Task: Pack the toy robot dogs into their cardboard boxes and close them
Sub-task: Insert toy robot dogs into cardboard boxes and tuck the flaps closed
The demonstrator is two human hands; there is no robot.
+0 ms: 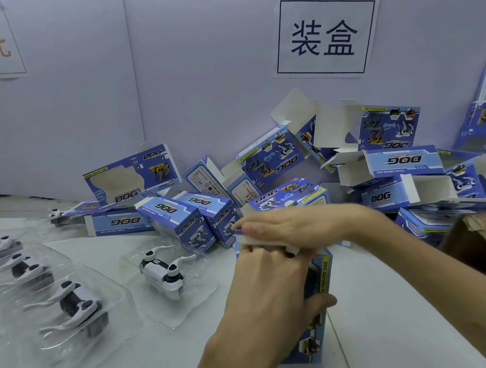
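Observation:
A blue cardboard box [319, 315] printed with "DOG" stands on end on the white table, near the middle. My left hand [270, 284] grips it around the upper part, thumb on its right side. My right hand [290, 226] lies flat over the top, fingers straight, pressing the white top flap [263, 241] down. What is inside the box is hidden. A white toy robot dog in a clear plastic tray [163, 269] lies to the left of the box. More dogs in trays [78, 307] lie at the far left.
A heap of blue boxes [277, 164], several with open flaps, is piled against the grey back wall. Closed boxes [181, 216] lie just behind the dog tray. A brown carton [478, 243] stands at the right edge. A paper sign [325, 35] hangs on the wall.

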